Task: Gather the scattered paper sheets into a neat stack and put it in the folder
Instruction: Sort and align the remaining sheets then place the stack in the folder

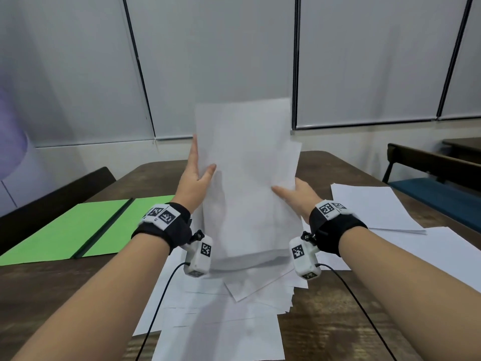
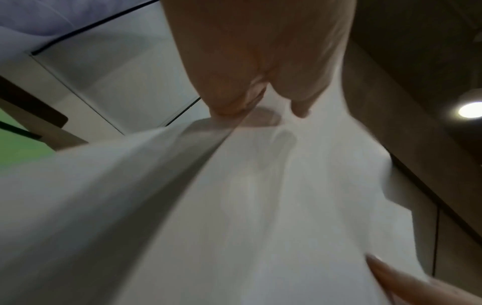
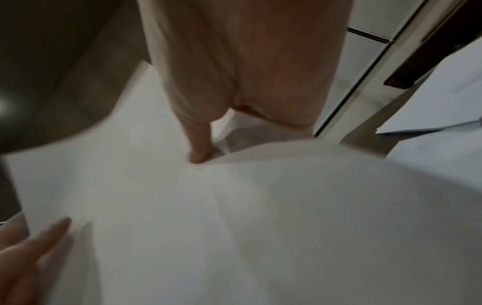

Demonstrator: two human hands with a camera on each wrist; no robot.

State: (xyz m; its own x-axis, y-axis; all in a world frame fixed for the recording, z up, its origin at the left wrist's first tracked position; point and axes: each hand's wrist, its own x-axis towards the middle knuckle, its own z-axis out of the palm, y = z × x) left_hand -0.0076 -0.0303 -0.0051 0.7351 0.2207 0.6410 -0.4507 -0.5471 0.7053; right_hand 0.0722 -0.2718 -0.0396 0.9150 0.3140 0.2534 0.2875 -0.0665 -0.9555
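Observation:
A bundle of white paper sheets (image 1: 247, 178) stands upright, blurred, with its bottom edge on loose sheets (image 1: 221, 321) spread over the table. My left hand (image 1: 196, 170) grips the bundle's left edge, thumb on the front and fingers behind. My right hand (image 1: 299, 191) holds the right edge lower down the same way. Both wrist views show the bundle (image 2: 260, 206) (image 3: 260, 206) close up under each hand (image 2: 260, 62) (image 3: 247, 72). The green folder (image 1: 65, 230) lies open and flat on the table to the left.
More white sheets (image 1: 377, 207) lie on the right side of the brown wooden table (image 1: 65, 295). A dark chair back (image 1: 52, 199) stands beyond the folder. A bench with a blue seat (image 1: 437, 194) is at the far right. Window blinds fill the background.

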